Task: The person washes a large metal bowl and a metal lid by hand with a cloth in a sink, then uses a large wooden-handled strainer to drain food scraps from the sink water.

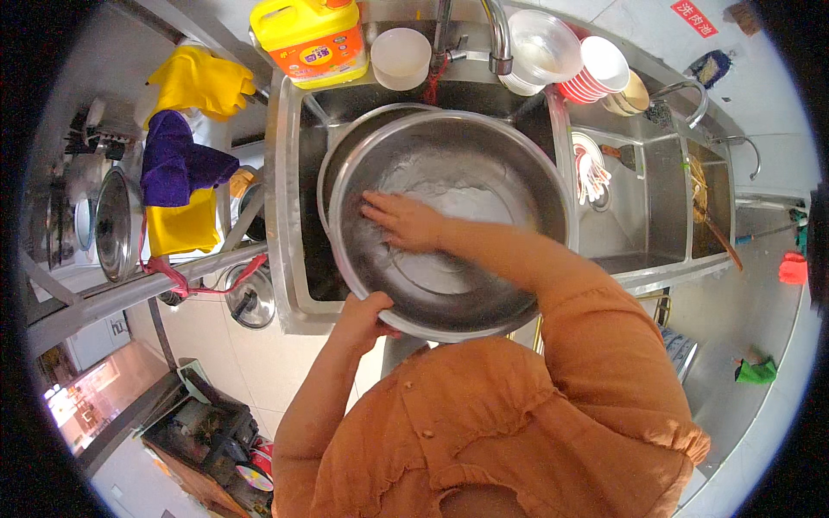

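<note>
A wide, round stainless steel basin is tilted over the left sink compartment. Its near rim is gripped by my left hand, thumb over the edge. Inside the basin, my right hand is spread above or against the left part of the inner surface; whether it touches is hard to tell. I see nothing held in it. Shiny wet-looking patches show on the basin floor. Behind and below lies a second steel basin, mostly covered by the first.
A yellow detergent jug, a translucent tub, a faucet and stacked bowls line the back ledge. White-and-red spoons lie in the middle sink. Yellow and purple gloves hang on the left rack.
</note>
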A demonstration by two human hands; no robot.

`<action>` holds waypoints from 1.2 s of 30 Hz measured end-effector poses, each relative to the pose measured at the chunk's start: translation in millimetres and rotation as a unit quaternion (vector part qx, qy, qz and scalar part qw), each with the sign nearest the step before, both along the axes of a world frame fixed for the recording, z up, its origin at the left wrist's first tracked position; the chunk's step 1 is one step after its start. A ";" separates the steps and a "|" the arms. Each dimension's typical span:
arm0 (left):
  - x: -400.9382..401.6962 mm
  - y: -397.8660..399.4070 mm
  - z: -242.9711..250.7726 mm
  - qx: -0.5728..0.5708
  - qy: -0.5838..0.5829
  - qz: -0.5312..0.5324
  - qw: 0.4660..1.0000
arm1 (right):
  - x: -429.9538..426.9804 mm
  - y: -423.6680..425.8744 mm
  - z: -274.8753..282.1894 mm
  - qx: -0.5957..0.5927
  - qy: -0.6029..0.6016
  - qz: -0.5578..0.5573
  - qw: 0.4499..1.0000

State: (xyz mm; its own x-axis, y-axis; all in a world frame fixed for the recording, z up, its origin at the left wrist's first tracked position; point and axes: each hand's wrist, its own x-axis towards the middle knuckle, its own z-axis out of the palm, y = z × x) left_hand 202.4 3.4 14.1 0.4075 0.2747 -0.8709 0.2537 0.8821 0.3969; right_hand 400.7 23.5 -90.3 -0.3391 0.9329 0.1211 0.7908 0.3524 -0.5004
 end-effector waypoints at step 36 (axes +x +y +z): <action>-14.3 -11.3 -40.0 0.033 -0.050 0.116 0.991 | 105.9 -62.7 104.8 0.006 -0.358 -0.194 0.913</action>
